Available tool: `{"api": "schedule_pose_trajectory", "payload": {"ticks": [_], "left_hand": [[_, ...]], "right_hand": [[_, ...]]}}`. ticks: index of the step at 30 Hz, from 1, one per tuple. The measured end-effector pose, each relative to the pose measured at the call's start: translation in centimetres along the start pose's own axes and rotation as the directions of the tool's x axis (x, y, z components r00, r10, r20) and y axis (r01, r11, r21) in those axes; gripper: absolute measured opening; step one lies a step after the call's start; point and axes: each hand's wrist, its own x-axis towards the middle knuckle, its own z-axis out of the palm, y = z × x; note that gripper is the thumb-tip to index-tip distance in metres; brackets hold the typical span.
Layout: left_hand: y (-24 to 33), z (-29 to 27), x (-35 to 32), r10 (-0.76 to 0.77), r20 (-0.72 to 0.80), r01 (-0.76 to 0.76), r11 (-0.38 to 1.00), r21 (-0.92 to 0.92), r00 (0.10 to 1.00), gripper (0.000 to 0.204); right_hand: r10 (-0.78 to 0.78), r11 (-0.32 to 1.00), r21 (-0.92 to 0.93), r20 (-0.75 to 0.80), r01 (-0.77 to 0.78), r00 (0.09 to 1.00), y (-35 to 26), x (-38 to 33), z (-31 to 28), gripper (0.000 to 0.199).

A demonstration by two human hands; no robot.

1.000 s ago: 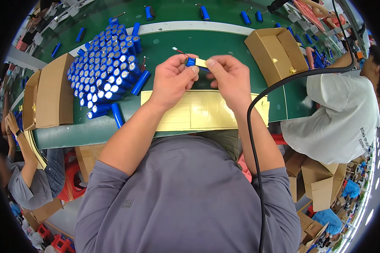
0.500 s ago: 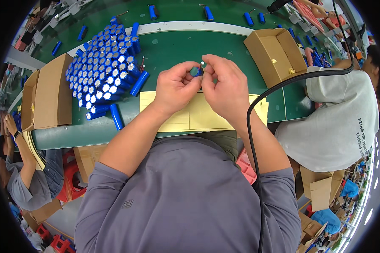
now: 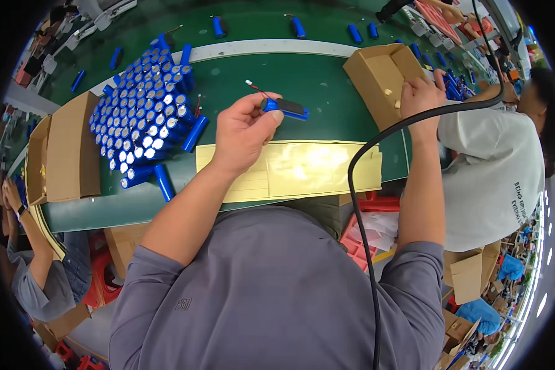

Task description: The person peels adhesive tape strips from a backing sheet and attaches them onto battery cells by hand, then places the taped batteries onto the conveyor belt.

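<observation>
At the far left a closed cardboard box (image 3: pixel 71 148) sits on the green conveyor belt (image 3: pixel 327 80), and just beside it stands a dense block of upright blue cylindrical battery cells (image 3: pixel 143 114), with a few loose ones lying at its edge. Right of these, the left hand (image 3: pixel 243 132) is raised above a sheet of yellow tape strips (image 3: pixel 314 169), forearm angled up from the lower left, wrist slightly bent; thumb and fingers pinch the near end of a blue battery cell (image 3: pixel 285 108) with a dark strip along its top and thin lead wires trailing toward the upper left. The cell juts out to the right, held only at one end, so it could tip or slide out, and the loose wires might snag on the standing cells. Further right, the right hand (image 3: pixel 420 92) reaches into an open cardboard box (image 3: pixel 376 77), fingers curled over its rim; whether it holds anything inside cannot be told. A black cable (image 3: pixel 357 203) crosses in front of that forearm and could catch it.
</observation>
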Motion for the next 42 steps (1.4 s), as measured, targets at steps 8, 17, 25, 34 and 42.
{"api": "schedule_pose_trajectory", "payload": {"ticks": [8, 17, 25, 34, 42], "left_hand": [[0.1, -0.8, 0.3, -0.091, -0.121, 0.078, 0.991, -0.111, 0.988, 0.019], [-0.3, -0.3, 1.3, -0.187, -0.216, 0.146, 0.970, -0.195, 0.958, 0.032], [-0.6, -0.1, 0.9, -0.158, -0.118, 0.157, 0.987, -0.014, 0.980, 0.029], [-1.2, -0.4, 1.0, -0.114, -0.210, 0.097, 0.991, -0.089, 0.971, 0.015], [-1.6, -0.4, 0.4, -0.028, -0.178, 0.051, 0.990, 0.130, 0.984, 0.016]], "right_hand": [[0.330, 0.558, 0.672, 0.359, -0.487, 0.873, -7.5, 0.1, 0.0, 0.018], [-0.049, 0.219, 0.812, 0.563, -0.541, 0.825, -17.5, 1.9, 2.2, 0.042], [0.355, 0.591, 0.691, 0.240, -0.416, 0.903, -17.3, 10.1, 9.0, 0.045], [0.049, 0.213, 0.780, 0.593, -0.588, 0.804, -17.5, -7.2, -2.2, 0.022], [-0.107, 0.500, 0.853, 0.234, -0.151, 0.966, -18.4, -10.8, -5.2, 0.029]]}}
